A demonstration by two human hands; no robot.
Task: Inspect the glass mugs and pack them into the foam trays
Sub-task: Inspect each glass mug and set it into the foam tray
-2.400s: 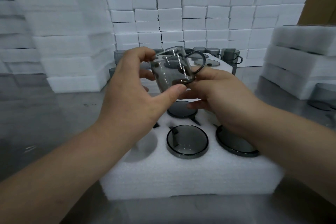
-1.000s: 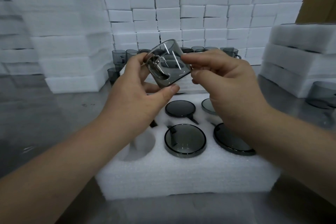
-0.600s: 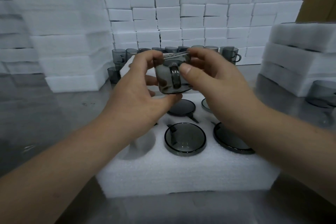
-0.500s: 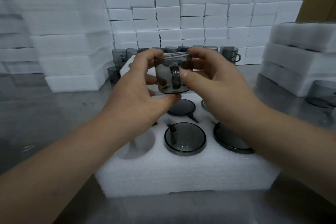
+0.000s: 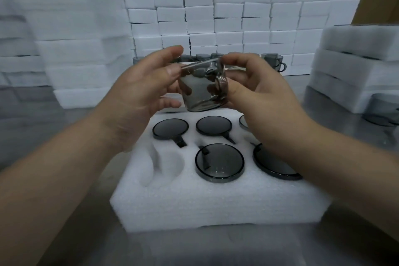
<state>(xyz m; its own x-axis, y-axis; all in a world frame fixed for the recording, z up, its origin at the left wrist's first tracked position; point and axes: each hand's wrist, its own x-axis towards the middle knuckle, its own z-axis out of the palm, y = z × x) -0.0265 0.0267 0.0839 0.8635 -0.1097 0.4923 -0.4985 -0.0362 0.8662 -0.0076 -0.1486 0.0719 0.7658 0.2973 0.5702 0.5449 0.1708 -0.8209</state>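
Brown cardboard boxes [image 5: 367,0] stand behind a grey metal tabletop [image 5: 205,248].

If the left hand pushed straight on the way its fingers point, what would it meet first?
Probably the smoked glass mug itself: the left hand points rightward at its wall, with the right hand beyond; depth is uncertain.

The foam tray [image 5: 194,203] has one open pocket [image 5: 164,166] at its near left; packed mugs [image 5: 219,163] fill the other visible pockets. Bare metal table [image 5: 64,127] lies free to the tray's left. Stacked foam blocks [image 5: 237,17] wall the back (loose mugs [image 5: 273,62] line their foot), with foam stacks [image 5: 356,65] on the right.
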